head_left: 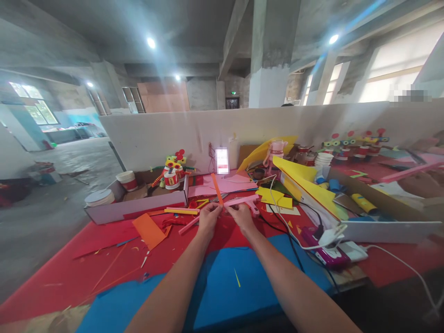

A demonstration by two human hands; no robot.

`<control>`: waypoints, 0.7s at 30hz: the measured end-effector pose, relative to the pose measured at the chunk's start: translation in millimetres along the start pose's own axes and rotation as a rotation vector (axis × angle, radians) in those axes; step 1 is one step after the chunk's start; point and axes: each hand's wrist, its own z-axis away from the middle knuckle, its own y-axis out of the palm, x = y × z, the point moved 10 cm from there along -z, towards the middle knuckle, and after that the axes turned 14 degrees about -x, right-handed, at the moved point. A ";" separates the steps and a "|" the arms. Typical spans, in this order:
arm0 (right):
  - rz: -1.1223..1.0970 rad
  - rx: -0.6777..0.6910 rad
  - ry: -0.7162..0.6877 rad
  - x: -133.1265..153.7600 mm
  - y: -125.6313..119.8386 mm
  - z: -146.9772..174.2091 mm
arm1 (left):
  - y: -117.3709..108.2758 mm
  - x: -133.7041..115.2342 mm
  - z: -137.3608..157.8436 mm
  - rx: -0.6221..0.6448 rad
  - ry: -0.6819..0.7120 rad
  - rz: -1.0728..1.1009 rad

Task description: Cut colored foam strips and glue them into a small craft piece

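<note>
My left hand (pixel 209 220) is closed in a pinch at the lower end of an orange paper strip (pixel 217 187), which points up and away. My right hand (pixel 243 217) pinches a pink paper strip (pixel 239 200) that reaches out to the right. The two strips meet at my fingertips; whether they are stuck together I cannot tell. Just past my right hand lies a pink glue gun (pixel 255 209), partly covered. Left of my left hand are yellow strips (pixel 182 211) and another pink strip (pixel 189 226) on the red covering.
Orange paper (pixel 149 231) and scraps lie leftward. A left box (pixel 138 207) holds paper cups and a paper-cup robot figure (pixel 172 173). A right box (pixel 391 231) holds coloured tubes. Cables run by a purple power strip (pixel 326 249). Blue cloth (pixel 229 282) covers the near edge.
</note>
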 end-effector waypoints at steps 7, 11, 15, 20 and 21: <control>-0.366 0.131 0.248 -11.3 15.1 8.6 | 5.6 0.2 2.8 0.065 -0.071 0.048; -0.398 0.167 0.266 -15.2 18.5 9.9 | 7.6 1.0 4.9 0.085 -0.068 0.028; -0.369 0.173 0.250 -12.5 18.2 10.6 | 7.0 2.6 4.0 0.084 -0.056 -0.005; -0.326 0.133 0.284 -16.7 14.9 10.8 | 5.4 1.7 3.1 0.064 -0.029 -0.015; -0.321 0.122 0.281 -17.9 13.9 10.3 | 4.9 1.4 3.4 0.060 -0.031 -0.012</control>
